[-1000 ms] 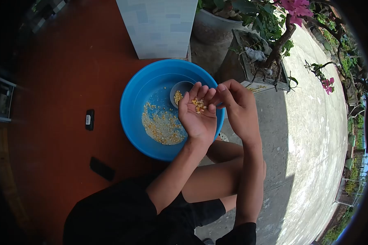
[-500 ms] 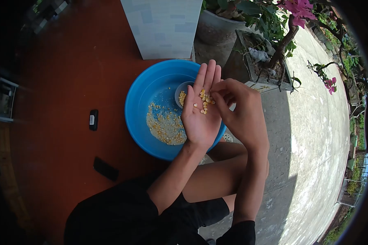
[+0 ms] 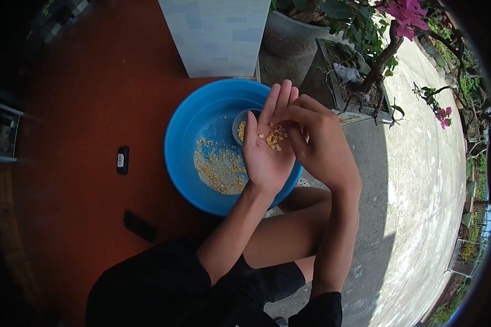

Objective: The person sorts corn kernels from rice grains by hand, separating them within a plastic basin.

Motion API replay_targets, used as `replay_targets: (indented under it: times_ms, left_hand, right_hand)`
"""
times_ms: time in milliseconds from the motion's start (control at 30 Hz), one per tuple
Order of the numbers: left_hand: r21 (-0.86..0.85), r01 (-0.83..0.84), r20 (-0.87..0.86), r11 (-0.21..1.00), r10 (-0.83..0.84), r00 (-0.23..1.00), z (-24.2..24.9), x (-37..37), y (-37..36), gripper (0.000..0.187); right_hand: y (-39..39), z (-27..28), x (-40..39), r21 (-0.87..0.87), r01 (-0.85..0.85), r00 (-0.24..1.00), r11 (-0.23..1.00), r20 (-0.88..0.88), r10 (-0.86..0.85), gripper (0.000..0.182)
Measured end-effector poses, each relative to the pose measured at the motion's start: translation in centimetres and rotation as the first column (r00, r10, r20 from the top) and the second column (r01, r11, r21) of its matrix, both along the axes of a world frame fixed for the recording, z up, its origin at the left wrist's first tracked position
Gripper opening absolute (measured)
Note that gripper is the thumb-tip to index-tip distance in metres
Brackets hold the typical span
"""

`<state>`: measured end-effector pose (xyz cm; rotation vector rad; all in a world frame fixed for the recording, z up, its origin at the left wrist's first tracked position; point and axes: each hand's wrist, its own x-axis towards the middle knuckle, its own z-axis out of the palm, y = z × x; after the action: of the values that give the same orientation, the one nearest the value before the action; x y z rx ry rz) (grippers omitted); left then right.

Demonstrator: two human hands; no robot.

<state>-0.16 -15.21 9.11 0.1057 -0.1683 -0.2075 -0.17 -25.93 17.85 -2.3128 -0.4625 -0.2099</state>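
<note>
My left hand [image 3: 270, 158] is palm up with its fingers stretched out, holding a small heap of yellow and whitish corn kernels [image 3: 275, 140] on the palm. Over that palm, my right hand [image 3: 319, 141] has its fingers bent inward beside the kernels; its fingertips are partly hidden, and what they hold, if anything, does not show. Beneath both hands stands a blue basin [image 3: 175, 177] with many corn kernels and pale bits [image 3: 221, 169] scattered on its bottom. A small clear bowl [image 3: 237, 124] with kernels in it sits inside the basin, partly covered by my left hand.
On the reddish floor [image 3: 82, 191] at left lie a black device with a white label [image 3: 123, 160] and a dark phone-like object [image 3: 139, 226]. A tiled pillar [image 3: 215, 38] rises behind the basin. Potted plants with pink flowers [image 3: 405, 16] stand at upper right, beside sunlit concrete [image 3: 420, 180].
My right hand has shifted slightly left over the palm, its fingers more curled. The kernels on my left palm lie in a tighter cluster.
</note>
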Motion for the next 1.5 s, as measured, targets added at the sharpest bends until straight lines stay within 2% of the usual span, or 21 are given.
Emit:
replay_targets:
  times_ms: [100,200,300,500,600,700,800,900,1100,1200,1300,1400,1500]
  left_hand:
    - [-0.016,-0.008,-0.041,1.000,0.008,0.999,0.3,-0.1,-0.1,0.071]
    - [-0.027,-0.021,-0.031,0.999,0.020,0.999,0.1,0.1,0.0,0.070]
    - [-0.029,-0.020,-0.012,0.999,0.020,1.000,-0.1,0.1,0.1,0.070]
    - [0.030,-0.029,0.008,0.999,0.029,1.000,-0.2,0.1,0.0,0.070]
    - [-0.015,-0.015,-0.003,1.000,0.015,1.000,-0.1,0.1,0.0,0.069]
    - [-0.018,-0.026,-0.008,1.000,0.025,1.000,-0.2,0.1,0.0,0.068]
    - [-0.012,-0.025,-0.004,1.000,0.025,1.000,-0.2,0.1,0.1,0.068]
    - [-0.038,-0.021,0.005,0.999,0.021,1.000,-0.2,0.2,0.2,0.067]
    - [-0.058,-0.028,-0.042,0.998,0.025,0.999,-0.3,0.3,0.4,0.067]
    - [-0.073,-0.028,-0.043,0.997,0.025,0.999,-0.4,0.3,0.5,0.066]
    - [-0.055,-0.039,-0.037,0.998,0.037,0.999,-0.7,0.5,0.4,0.066]
    - [-0.040,-0.057,-0.026,0.998,0.056,0.998,-0.8,0.7,0.5,0.066]
    - [-0.112,-0.045,-0.062,0.993,0.039,0.997,-0.6,0.5,0.4,0.065]
  right_hand:
    - [0.1,-0.4,0.1,-0.058,0.000,1.000,0.998,0.013,0.001,0.026]
    - [-0.2,-0.4,0.1,-0.129,-0.080,0.997,0.988,-0.001,0.080,0.026]
    - [0.5,-0.1,0.0,-0.035,0.013,1.000,0.999,-0.005,-0.013,0.022]
    - [0.1,-0.2,-0.1,-0.104,-0.041,0.999,0.994,0.003,0.042,0.021]
    - [0.3,0.2,-0.4,-0.130,0.056,0.998,0.990,0.014,-0.054,0.022]
    - [-0.1,0.0,-0.5,-0.161,0.059,0.998,0.985,-0.002,-0.060,0.021]
    - [-0.3,0.1,-0.5,-0.177,-0.002,1.000,0.984,0.004,0.003,0.020]
    - [-0.1,-0.1,-0.3,-0.078,0.027,1.000,0.997,-0.003,-0.028,0.020]
    - [0.0,0.1,-0.3,-0.151,-0.037,0.999,0.988,-0.022,0.034,0.021]
    - [-0.1,0.2,-0.4,-0.147,-0.007,1.000,0.989,-0.029,0.002,0.027]
    - [-0.6,0.6,-0.2,-0.096,-0.045,0.995,0.994,-0.091,0.037,0.019]
    - [-0.7,0.8,-0.4,-0.103,-0.060,0.990,0.993,-0.136,0.046,0.020]
    - [-0.6,-0.1,-0.2,-0.084,-0.098,0.990,0.992,-0.107,0.089,0.020]
